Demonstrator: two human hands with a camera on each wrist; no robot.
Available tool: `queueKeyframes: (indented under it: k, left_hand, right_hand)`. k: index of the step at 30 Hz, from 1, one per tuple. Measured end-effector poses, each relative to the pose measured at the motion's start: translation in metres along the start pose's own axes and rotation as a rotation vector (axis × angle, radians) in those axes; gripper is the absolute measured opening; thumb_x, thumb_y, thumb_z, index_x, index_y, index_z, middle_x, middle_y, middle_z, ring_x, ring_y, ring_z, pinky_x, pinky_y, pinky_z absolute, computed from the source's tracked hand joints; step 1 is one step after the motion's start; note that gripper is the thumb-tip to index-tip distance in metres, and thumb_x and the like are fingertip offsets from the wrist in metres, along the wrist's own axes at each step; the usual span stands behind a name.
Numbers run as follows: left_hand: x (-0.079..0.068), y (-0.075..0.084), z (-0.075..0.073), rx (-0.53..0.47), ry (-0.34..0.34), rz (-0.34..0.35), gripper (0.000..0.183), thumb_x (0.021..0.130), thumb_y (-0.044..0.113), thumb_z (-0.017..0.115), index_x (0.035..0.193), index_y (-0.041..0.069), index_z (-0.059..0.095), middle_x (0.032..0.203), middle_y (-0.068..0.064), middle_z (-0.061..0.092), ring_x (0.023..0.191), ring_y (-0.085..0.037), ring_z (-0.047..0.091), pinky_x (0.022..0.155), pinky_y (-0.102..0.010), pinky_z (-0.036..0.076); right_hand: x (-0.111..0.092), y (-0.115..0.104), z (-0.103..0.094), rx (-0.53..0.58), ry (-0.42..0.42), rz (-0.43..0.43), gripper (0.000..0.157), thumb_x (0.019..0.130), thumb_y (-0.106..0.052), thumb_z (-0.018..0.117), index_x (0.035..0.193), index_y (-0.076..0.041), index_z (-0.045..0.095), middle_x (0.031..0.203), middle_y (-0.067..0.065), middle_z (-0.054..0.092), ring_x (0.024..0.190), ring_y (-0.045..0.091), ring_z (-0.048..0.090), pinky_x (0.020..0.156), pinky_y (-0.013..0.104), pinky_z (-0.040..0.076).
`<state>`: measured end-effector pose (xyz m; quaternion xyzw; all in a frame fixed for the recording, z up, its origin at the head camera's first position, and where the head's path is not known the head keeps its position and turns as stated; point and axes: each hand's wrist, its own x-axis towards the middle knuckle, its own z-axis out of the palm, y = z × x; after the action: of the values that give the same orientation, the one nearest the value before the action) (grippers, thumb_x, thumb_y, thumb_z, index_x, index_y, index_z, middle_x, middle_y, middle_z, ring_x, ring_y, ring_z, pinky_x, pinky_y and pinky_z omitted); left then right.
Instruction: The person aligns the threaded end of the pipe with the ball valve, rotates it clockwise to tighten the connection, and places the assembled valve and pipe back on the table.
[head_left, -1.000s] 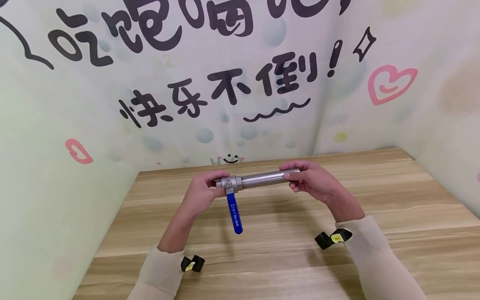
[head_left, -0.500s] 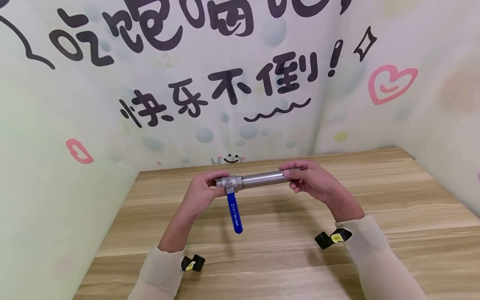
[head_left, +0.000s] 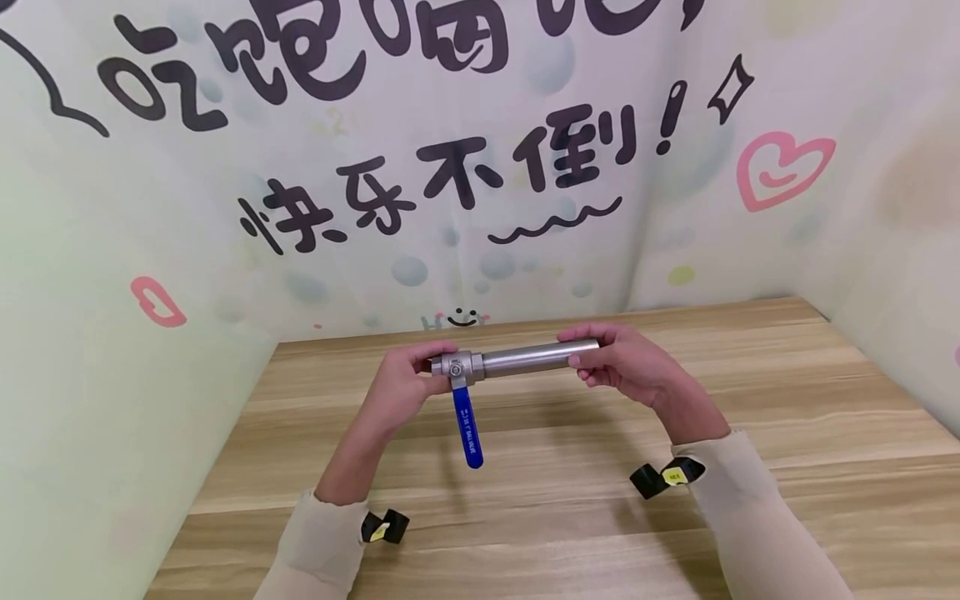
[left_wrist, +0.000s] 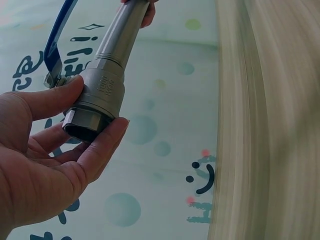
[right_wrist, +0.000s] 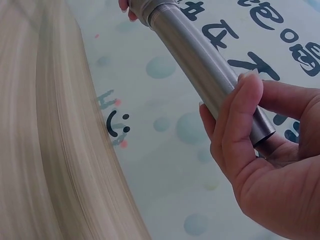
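A steel ball valve (head_left: 457, 365) with a blue lever handle (head_left: 468, 429) is held above the table by my left hand (head_left: 399, 390). Thumb and fingers grip its body near the open hex end, as the left wrist view shows. A smooth steel pipe (head_left: 525, 358) runs from the valve's other end, tilted slightly up to the right. Some thread (left_wrist: 111, 57) shows where pipe meets valve. My right hand (head_left: 633, 367) holds the pipe's free end between thumb and fingers; its open mouth appears in the right wrist view. The lever points down towards me, across the pipe's line.
Below both hands lies the wood-grain table (head_left: 525, 517). A printed cloth backdrop (head_left: 375, 283) with black lettering rises along its back edge and at both sides. Black wrist cameras sit on both sleeves (head_left: 738, 492).
My right thumb has shifted slightly down on the pipe, baring more of its end. My left hand and the valve stay almost in place.
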<state>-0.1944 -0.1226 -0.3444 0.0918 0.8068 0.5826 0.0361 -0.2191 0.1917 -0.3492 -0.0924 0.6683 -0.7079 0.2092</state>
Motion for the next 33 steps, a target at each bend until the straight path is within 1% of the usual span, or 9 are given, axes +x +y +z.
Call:
queueKeyframes:
  k: [8,18,26,33]
  left_hand:
    - [-0.0013,0.0018,0.0,0.002,0.002,0.002,0.044,0.081,-0.008,0.068,0.122,0.006,0.067,0.118,-0.015,0.06,0.101,-0.028,0.057,0.079,-0.032,0.054]
    - [-0.0004,0.0016,0.0003,0.0,-0.002,-0.008,0.043,0.08,-0.008,0.068,0.122,0.006,0.067,0.118,-0.015,0.059,0.102,-0.028,0.056,0.08,-0.032,0.054]
    - [0.0002,-0.0008,0.0004,-0.006,-0.002,-0.001,0.044,0.08,-0.01,0.067,0.121,0.006,0.067,0.117,-0.016,0.059,0.101,-0.029,0.056,0.08,-0.033,0.055]
    - [0.0012,-0.0027,0.0003,-0.012,-0.01,0.006,0.043,0.081,-0.01,0.066,0.121,0.005,0.067,0.117,-0.016,0.059,0.101,-0.029,0.056,0.08,-0.032,0.055]
  right_hand:
    - [0.0003,0.0004,0.0003,-0.011,-0.001,-0.012,0.032,0.089,0.0,0.065,0.121,-0.001,0.058,0.096,0.01,0.057,0.064,0.01,0.056,0.058,0.018,0.049]
    - [-0.001,-0.0002,0.0006,-0.023,0.01,-0.006,0.028,0.091,-0.005,0.064,0.118,-0.004,0.06,0.09,0.007,0.055,0.062,0.01,0.054,0.056,0.018,0.047]
    - [-0.0009,0.0008,-0.0008,0.013,-0.008,0.003,0.032,0.088,0.001,0.065,0.12,-0.002,0.059,0.097,0.011,0.057,0.064,0.01,0.057,0.058,0.018,0.051]
    - [-0.0003,0.0,0.0004,0.012,-0.005,0.012,0.034,0.089,0.001,0.064,0.122,-0.003,0.058,0.096,0.011,0.057,0.064,0.01,0.057,0.059,0.019,0.051]
